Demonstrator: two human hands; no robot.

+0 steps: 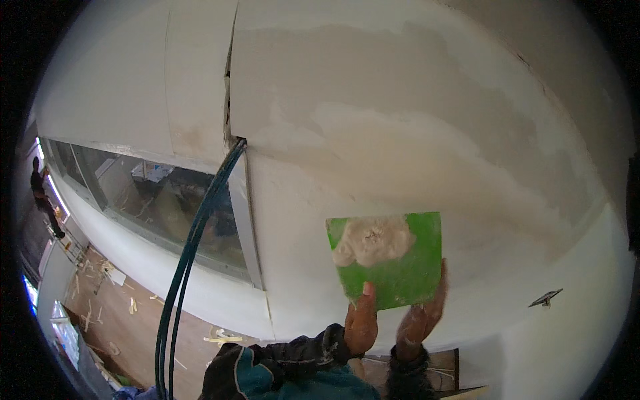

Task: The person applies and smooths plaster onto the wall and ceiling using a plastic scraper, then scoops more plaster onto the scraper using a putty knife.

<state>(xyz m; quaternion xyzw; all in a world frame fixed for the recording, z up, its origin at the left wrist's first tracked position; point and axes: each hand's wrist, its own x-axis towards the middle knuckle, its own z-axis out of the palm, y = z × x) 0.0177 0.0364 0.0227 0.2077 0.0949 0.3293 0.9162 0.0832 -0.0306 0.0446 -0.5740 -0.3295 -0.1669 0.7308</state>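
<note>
Though patchy, wall (400,153) near littered floor (150,327).

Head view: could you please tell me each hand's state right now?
Left hand: closed on the green board.
Right hand: at the board's right edge, partly hidden; grip cannot be told.

A board (417,277) is in front of a wall (300,187), with a mound of paste (377,241) on its upper part. The left hand (361,323) is at its lower edge, the right hand (427,308) at its lower right corner, partly behind it. Left of the board, cables (192,257) run from the wall down across a window (147,190). Another person (43,200) is at far left; below, scraps (133,305) lie on the floor (137,337). A small fixture (547,298) is right of the board.
</note>
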